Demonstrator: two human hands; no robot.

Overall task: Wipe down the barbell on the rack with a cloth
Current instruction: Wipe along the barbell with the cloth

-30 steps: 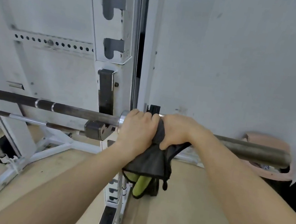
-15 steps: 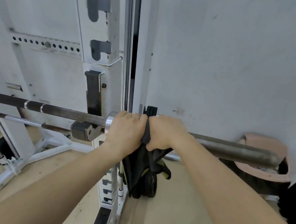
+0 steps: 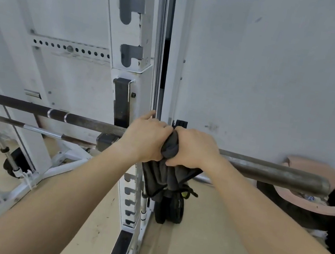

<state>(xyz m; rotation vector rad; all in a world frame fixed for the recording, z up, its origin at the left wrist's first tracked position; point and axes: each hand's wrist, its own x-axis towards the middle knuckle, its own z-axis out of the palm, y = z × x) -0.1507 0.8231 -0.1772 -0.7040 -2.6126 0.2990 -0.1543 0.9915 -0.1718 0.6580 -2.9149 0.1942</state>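
A dark steel barbell (image 3: 75, 118) lies across the white rack (image 3: 135, 60), and its thick sleeve (image 3: 275, 172) sticks out to the right. A dark grey cloth (image 3: 170, 147) is wrapped over the bar where the sleeve begins, and its loose end hangs below. My left hand (image 3: 145, 138) and my right hand (image 3: 194, 148) sit side by side, both closed around the cloth and the bar. The sleeve's collar is hidden under my left hand.
A second thinner bar (image 3: 30, 127) runs lower on the left. A pinkish weight plate (image 3: 310, 187) leans on the white wall at the right. Black plates (image 3: 168, 210) stand on the wooden floor by the rack's upright. The rack's base struts (image 3: 28, 179) spread across the lower left.
Both hands have slid a little to the left along the bar with the cloth, and the collar that showed beside my left hand is now covered. The hanging cloth has bunched up.
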